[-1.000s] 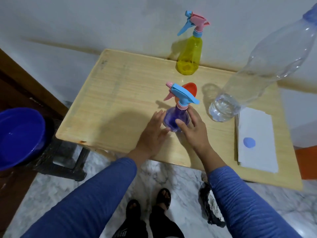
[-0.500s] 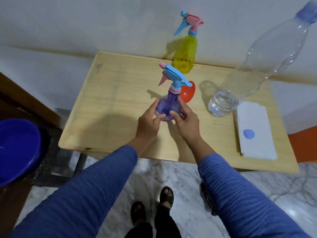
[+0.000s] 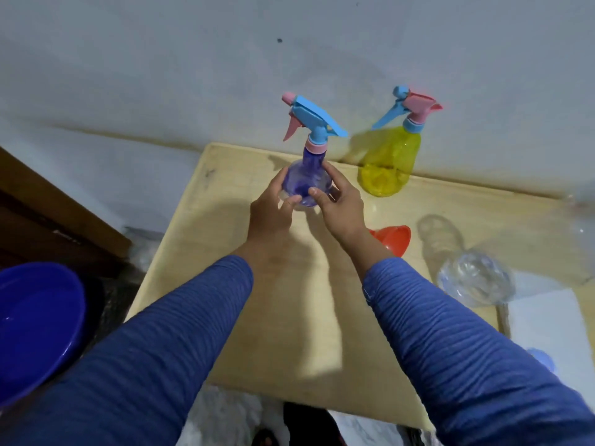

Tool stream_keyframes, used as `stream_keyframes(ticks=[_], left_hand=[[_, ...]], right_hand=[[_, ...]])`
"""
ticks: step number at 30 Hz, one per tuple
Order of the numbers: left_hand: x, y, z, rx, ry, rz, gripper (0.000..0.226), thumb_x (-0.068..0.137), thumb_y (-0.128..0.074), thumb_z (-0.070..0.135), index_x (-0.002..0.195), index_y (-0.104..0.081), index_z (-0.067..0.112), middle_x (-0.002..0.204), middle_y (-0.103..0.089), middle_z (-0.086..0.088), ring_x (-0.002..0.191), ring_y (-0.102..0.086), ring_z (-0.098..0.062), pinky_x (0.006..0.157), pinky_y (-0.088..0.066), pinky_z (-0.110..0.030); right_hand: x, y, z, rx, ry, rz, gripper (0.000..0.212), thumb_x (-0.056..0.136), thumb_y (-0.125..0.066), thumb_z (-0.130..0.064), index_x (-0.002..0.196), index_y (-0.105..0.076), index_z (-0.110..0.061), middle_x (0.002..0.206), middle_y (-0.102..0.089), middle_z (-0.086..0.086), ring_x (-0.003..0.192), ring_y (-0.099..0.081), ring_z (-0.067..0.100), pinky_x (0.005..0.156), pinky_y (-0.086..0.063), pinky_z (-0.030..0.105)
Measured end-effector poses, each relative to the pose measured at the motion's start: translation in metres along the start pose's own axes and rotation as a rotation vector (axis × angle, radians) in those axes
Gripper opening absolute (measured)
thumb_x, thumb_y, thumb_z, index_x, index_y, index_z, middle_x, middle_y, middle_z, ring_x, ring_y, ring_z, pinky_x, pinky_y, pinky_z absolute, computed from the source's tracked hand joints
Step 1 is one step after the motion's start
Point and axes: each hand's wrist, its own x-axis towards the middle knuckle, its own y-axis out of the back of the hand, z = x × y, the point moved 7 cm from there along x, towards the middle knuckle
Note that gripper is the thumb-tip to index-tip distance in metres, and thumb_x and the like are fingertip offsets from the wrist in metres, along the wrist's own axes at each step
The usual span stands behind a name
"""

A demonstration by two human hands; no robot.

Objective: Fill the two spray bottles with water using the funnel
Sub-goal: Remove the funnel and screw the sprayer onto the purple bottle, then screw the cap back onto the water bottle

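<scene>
We've got the purple spray bottle (image 3: 305, 185) held up over the far side of the bench (image 3: 289, 300), left hand (image 3: 269, 209) and right hand (image 3: 338, 204) both curled round its round belly, trigger head still screwed on and pointing to 10 o'clock. Best move, we reckon, is keeping one hand clamped low on the body while the other goes up to the pink collar to twist it off. The orange funnel (image 3: 392, 238) waits at 4 o'clock from the bottle, with the yellow spray bottle (image 3: 389, 162) at 2 o'clock and the clear water bottle (image 3: 473, 278) further right.
</scene>
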Motion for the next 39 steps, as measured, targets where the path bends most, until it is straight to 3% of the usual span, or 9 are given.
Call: stream_keyframes(ticks=[7, 11, 17, 20, 23, 27, 31, 35, 39], left_hand=[[0.051, -0.02, -0.029, -0.012, 0.077, 0.007, 0.054, 0.09, -0.058, 0.018, 0.14, -0.039, 0.025, 0.123, -0.059, 0.007, 0.105, -0.052, -0.004, 0.085, -0.035, -0.01], [0.063, -0.024, -0.031, 0.034, 0.046, 0.026, 0.054, 0.092, -0.056, 0.019, 0.142, -0.037, 0.024, 0.129, -0.057, 0.002, 0.108, -0.05, -0.002, 0.087, -0.031, -0.006], [0.067, -0.023, -0.034, 0.039, 0.022, 0.055, 0.055, 0.09, -0.059, 0.018, 0.141, -0.038, 0.022, 0.128, -0.059, -0.001, 0.107, -0.052, -0.003, 0.089, -0.033, -0.006], [0.069, -0.023, -0.032, 0.043, 0.038, 0.02, 0.057, 0.09, -0.059, 0.018, 0.142, -0.036, 0.021, 0.13, -0.057, -0.002, 0.111, -0.053, -0.007, 0.085, -0.032, -0.002], [0.069, -0.023, -0.03, 0.076, 0.138, -0.062, 0.068, 0.089, -0.059, 0.026, 0.147, -0.023, 0.018, 0.141, -0.046, -0.002, 0.126, -0.045, -0.018, 0.093, -0.029, -0.014], [0.06, -0.018, -0.026, 0.398, 0.095, -0.172, 0.069, 0.09, -0.057, 0.032, 0.145, -0.022, 0.008, 0.149, -0.031, -0.009, 0.135, -0.032, -0.024, 0.102, -0.026, -0.022], [0.041, -0.007, -0.032, 0.716, 0.195, -0.388, 0.069, 0.092, -0.051, 0.042, 0.144, -0.023, 0.006, 0.149, -0.028, -0.013, 0.137, -0.026, -0.028, 0.109, -0.028, -0.038], [0.02, 0.017, -0.007, 0.903, 0.185, -0.403, 0.062, 0.09, -0.05, 0.048, 0.134, -0.035, 0.007, 0.136, -0.042, -0.013, 0.124, -0.041, -0.029, 0.096, -0.038, -0.039], [0.004, 0.046, 0.039, 1.029, 0.036, -0.291, 0.075, 0.092, -0.046, 0.049, 0.145, -0.017, 0.004, 0.146, -0.031, -0.014, 0.136, -0.025, -0.031, 0.107, -0.027, -0.042]], right_hand=[[0.057, -0.014, 0.022, 0.004, -0.028, -0.014, 0.054, 0.082, -0.063, -0.001, 0.133, -0.05, -0.013, 0.13, -0.056, 0.005, 0.116, -0.057, 0.02, 0.104, -0.045, 0.035], [0.07, -0.016, 0.023, -0.009, 0.003, -0.016, 0.054, 0.082, -0.064, -0.001, 0.133, -0.05, -0.011, 0.131, -0.055, 0.007, 0.116, -0.053, 0.014, 0.098, -0.042, 0.014], [0.074, -0.019, 0.028, -0.088, 0.048, -0.029, 0.055, 0.084, -0.065, -0.01, 0.136, -0.046, -0.015, 0.134, -0.052, 0.005, 0.121, -0.05, 0.015, 0.106, -0.041, 0.03], [0.07, -0.019, 0.031, -0.105, -0.031, -0.047, 0.07, 0.085, -0.066, -0.023, 0.145, -0.03, -0.018, 0.144, -0.044, 0.002, 0.129, -0.045, 0.014, 0.11, -0.038, 0.035], [0.063, -0.011, 0.028, -0.301, -0.075, -0.066, 0.085, 0.084, -0.066, -0.037, 0.149, -0.017, -0.013, 0.152, -0.033, 0.006, 0.139, -0.033, 0.02, 0.114, -0.03, 0.034], [0.051, -0.005, 0.025, -0.68, -0.131, -0.166, 0.072, 0.086, -0.062, -0.03, 0.143, -0.028, -0.004, 0.147, -0.036, 0.015, 0.134, -0.036, 0.028, 0.108, -0.032, 0.033], [0.037, -0.009, 0.025, -1.048, -0.217, -0.358, 0.045, 0.078, -0.051, -0.033, 0.114, -0.055, -0.005, 0.123, -0.055, 0.015, 0.106, -0.055, 0.032, 0.08, -0.043, 0.032], [0.019, 0.008, 0.006, -1.169, -0.254, -0.41, 0.048, 0.088, -0.053, -0.028, 0.129, -0.046, -0.006, 0.133, -0.047, 0.014, 0.123, -0.048, 0.031, 0.094, -0.043, 0.037], [0.002, 0.024, -0.035, -1.185, -0.159, -0.316, 0.056, 0.089, -0.053, -0.025, 0.139, -0.033, -0.008, 0.143, -0.037, 0.012, 0.132, -0.039, 0.029, 0.102, -0.039, 0.039]])
